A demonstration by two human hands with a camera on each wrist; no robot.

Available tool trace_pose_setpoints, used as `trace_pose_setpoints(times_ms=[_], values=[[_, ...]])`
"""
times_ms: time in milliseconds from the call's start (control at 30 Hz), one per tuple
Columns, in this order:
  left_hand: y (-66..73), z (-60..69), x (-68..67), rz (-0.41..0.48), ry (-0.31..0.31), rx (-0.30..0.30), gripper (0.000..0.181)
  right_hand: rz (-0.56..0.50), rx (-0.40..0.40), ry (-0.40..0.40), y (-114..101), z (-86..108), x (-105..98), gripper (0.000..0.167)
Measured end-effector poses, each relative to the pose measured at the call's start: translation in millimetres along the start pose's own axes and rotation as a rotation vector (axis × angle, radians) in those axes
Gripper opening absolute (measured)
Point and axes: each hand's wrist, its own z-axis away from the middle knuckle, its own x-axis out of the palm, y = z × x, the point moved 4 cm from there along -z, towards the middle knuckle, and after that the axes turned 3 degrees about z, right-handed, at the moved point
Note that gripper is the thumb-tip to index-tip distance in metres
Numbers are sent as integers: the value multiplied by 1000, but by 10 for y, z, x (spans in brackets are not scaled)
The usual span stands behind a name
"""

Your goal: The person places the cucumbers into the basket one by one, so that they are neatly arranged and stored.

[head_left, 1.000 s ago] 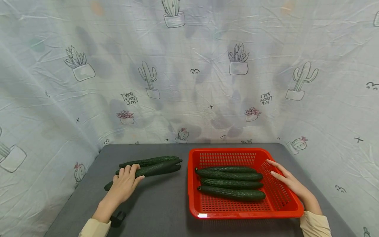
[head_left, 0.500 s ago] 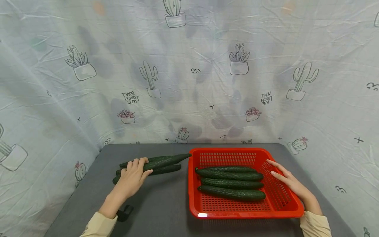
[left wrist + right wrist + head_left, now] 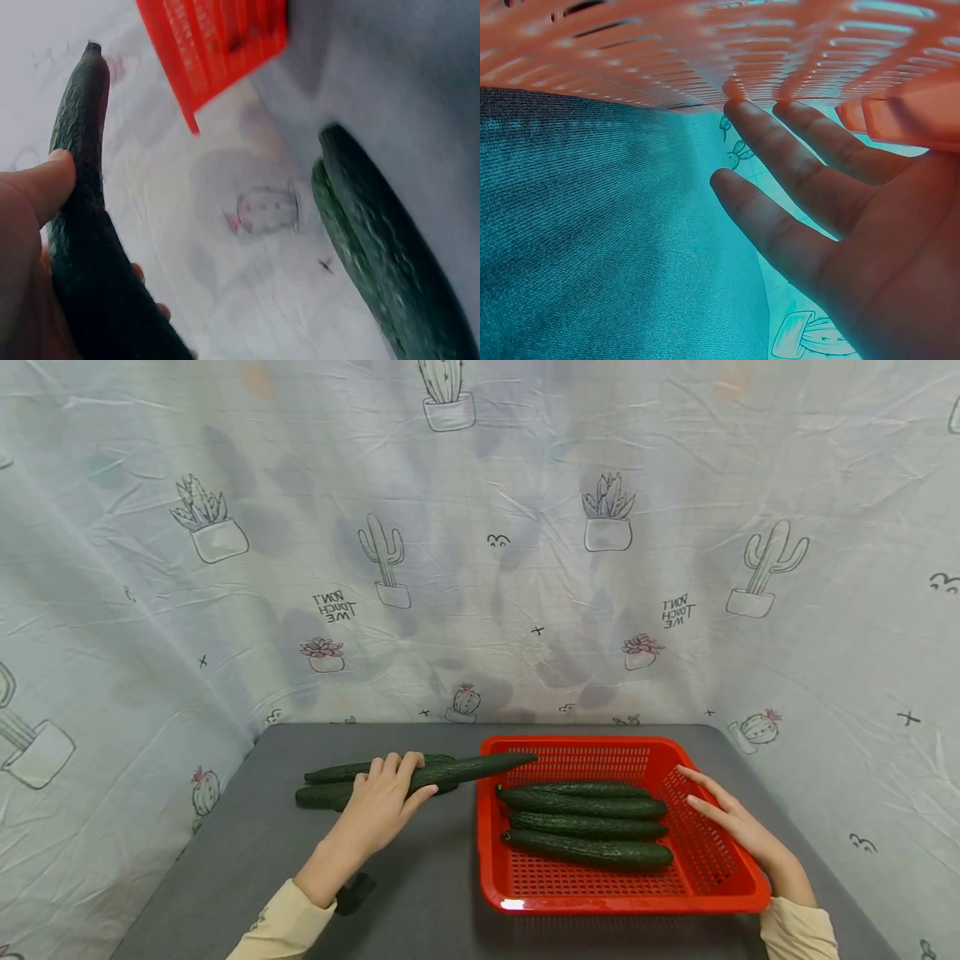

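In the head view my left hand holds a dark green cucumber, its tip above the left rim of the red plastic basket. The left wrist view shows my thumb lying along this cucumber and fingertips on its far side. Two other cucumbers lie together on the table behind that hand. My right hand rests at the basket's right side, two digits over the rim. Seen from the right wrist, three straight fingers are under the slotted wall, some tips touching it.
Several cucumbers lie side by side inside the basket. The grey table ends at the back against a white curtain printed with cacti, which also hangs at both sides. A black strap is by my left wrist.
My left hand has lifted the cucumber and carried it right, from above the other two to the basket's left rim. The right hand and the basket have stayed still.
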Motion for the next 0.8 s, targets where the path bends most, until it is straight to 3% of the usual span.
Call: trace_pose_setpoints(times_ms=[267,800], values=[[378,-102,82,-6,13,47,45,-40,10,-15,5,-6,4,51],[1095,-252,283,-66,-47,132,47,-49,5,-24,22,-31,-8,51]])
